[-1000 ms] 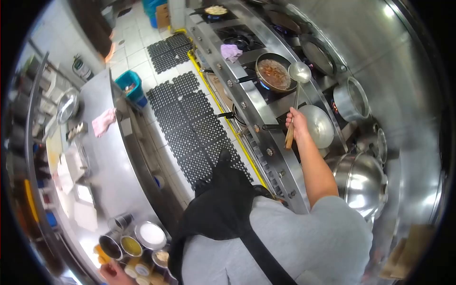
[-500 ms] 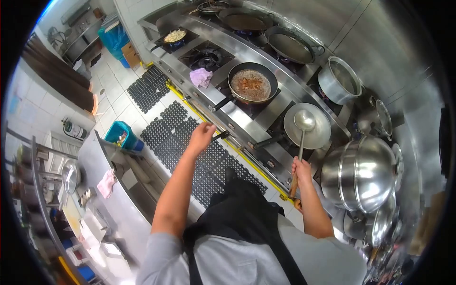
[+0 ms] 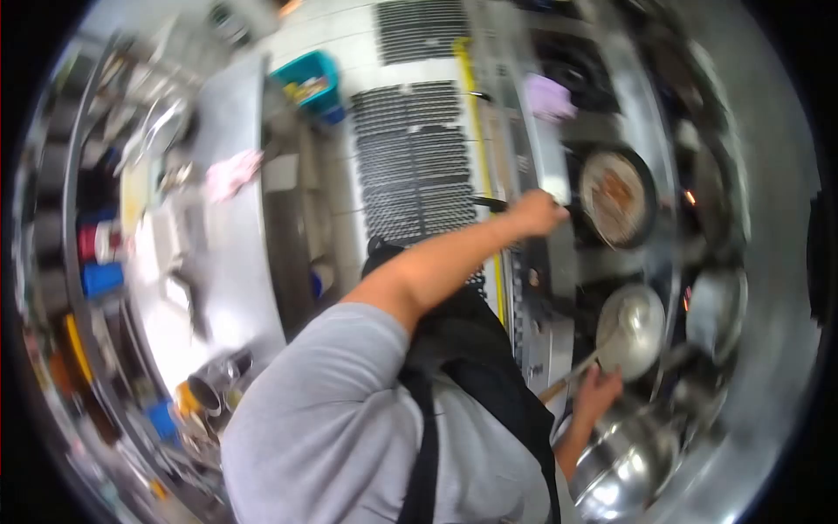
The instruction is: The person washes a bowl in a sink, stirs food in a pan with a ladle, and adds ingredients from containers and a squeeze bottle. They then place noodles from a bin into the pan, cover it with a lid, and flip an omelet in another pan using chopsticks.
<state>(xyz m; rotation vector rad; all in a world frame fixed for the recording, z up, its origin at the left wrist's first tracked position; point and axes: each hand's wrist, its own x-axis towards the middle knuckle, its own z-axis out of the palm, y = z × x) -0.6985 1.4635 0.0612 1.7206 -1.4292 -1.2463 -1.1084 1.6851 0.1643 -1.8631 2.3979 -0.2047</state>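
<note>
Prob. mid-cook; browned food [image 3: 614, 190] sits in the frying pan [image 3: 648, 203] approx. 2 o'clock, not taken out; can't tell if it's done. My L hand [image 3: 537, 212] is near that pan's left side, fingers curled, grip on anything unclear; my R hand [image 3: 599, 393], approx. 4 o'clock, is at the ladle [image 3: 633, 314], fingers slightly apart, hold too blurred to tell; ladle's bowl is in the pale pan [image 3: 644, 354].

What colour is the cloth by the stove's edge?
Light purple; the cloth shows best in the head view.
</note>
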